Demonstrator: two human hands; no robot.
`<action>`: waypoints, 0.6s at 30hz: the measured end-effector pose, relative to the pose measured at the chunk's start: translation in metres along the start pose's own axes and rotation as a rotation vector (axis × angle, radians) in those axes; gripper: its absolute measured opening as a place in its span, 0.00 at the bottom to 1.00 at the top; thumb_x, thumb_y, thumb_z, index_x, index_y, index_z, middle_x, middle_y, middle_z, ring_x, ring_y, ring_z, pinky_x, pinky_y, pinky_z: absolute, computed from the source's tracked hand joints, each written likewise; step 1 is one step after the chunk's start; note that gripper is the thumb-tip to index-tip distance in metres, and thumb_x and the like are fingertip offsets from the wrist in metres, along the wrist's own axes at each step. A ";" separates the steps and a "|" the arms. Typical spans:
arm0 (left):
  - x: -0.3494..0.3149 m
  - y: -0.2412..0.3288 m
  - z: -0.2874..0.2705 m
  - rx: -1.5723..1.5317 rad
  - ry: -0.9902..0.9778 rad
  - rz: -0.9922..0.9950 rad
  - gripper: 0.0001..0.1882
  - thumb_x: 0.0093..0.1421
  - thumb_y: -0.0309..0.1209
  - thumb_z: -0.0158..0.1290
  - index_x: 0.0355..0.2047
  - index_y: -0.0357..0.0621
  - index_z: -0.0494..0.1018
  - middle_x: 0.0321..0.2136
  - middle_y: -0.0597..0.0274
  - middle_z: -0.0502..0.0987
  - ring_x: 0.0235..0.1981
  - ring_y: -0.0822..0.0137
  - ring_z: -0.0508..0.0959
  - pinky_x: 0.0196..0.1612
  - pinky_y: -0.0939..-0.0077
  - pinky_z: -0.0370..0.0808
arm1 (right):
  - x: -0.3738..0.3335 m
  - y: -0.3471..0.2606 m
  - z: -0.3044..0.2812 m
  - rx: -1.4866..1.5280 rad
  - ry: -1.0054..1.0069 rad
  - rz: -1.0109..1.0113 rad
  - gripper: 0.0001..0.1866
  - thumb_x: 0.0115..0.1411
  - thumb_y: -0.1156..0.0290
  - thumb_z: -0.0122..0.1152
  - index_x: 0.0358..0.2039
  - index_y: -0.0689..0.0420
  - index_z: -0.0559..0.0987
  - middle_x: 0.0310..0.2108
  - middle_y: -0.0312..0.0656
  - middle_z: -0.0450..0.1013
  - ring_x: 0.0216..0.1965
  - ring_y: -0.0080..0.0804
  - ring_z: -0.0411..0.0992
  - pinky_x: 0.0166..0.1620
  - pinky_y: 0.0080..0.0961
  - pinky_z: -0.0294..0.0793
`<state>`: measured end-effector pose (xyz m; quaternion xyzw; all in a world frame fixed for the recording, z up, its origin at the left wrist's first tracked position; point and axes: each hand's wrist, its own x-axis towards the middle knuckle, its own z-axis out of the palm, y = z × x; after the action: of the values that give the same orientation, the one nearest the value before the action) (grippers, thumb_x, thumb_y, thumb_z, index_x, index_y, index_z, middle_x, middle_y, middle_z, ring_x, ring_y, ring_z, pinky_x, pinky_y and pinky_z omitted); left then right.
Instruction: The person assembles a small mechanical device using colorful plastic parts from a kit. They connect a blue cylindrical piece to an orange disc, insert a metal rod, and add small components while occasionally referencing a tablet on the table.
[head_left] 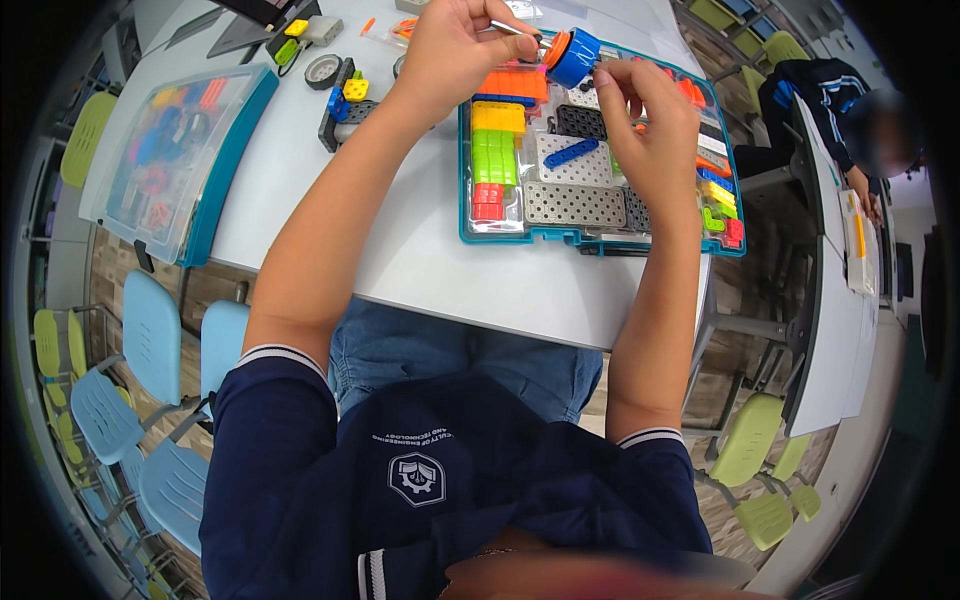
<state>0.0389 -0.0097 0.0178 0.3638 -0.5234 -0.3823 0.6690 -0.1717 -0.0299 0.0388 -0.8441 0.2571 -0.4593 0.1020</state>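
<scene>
Over the far part of the table, my left hand [455,55] pinches a thin metal rod [510,30]. Beside those fingertips, an orange ring-shaped part [557,50] sits against a blue round part [576,60]. My right hand [652,120] is closed at the lower right edge of the blue part, thumb and fingers drawn together there. Both hands are raised above a teal-edged parts case [466,205]. In it lie a grey perforated plate [575,204], yellow blocks [498,118], green blocks [494,158] and a blue perforated beam [571,152].
A second, lidded case [170,160] stands at the table's left side. Behind my left forearm is a partly built wheeled model [350,105]. Blue chairs [150,330] stand left of me. A person [835,110] sits at another table [825,330] on the right.
</scene>
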 end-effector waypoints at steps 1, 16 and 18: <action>0.000 0.000 0.000 0.004 0.006 -0.020 0.27 0.53 0.11 0.56 0.49 0.39 0.57 0.29 0.62 0.73 0.34 0.69 0.80 0.41 0.78 0.79 | -0.001 0.001 0.000 -0.007 -0.020 0.007 0.04 0.57 0.77 0.62 0.31 0.64 0.78 0.23 0.40 0.72 0.23 0.27 0.69 0.30 0.23 0.69; 0.002 -0.022 -0.009 -0.024 -0.077 0.000 0.25 0.55 0.13 0.57 0.48 0.41 0.57 0.29 0.61 0.74 0.34 0.70 0.80 0.41 0.77 0.78 | -0.009 0.017 0.008 0.542 -0.065 0.386 0.08 0.59 0.73 0.64 0.35 0.65 0.83 0.27 0.35 0.78 0.28 0.16 0.72 0.33 0.14 0.71; 0.002 -0.023 -0.010 -0.010 -0.089 0.008 0.24 0.55 0.13 0.56 0.47 0.41 0.57 0.29 0.61 0.74 0.34 0.70 0.80 0.41 0.78 0.78 | -0.009 0.016 0.007 0.568 -0.067 0.409 0.08 0.59 0.73 0.64 0.35 0.65 0.83 0.27 0.35 0.78 0.28 0.16 0.72 0.33 0.14 0.71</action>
<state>0.0456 -0.0209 -0.0038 0.3411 -0.5520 -0.3983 0.6484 -0.1755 -0.0395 0.0216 -0.7277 0.2793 -0.4547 0.4308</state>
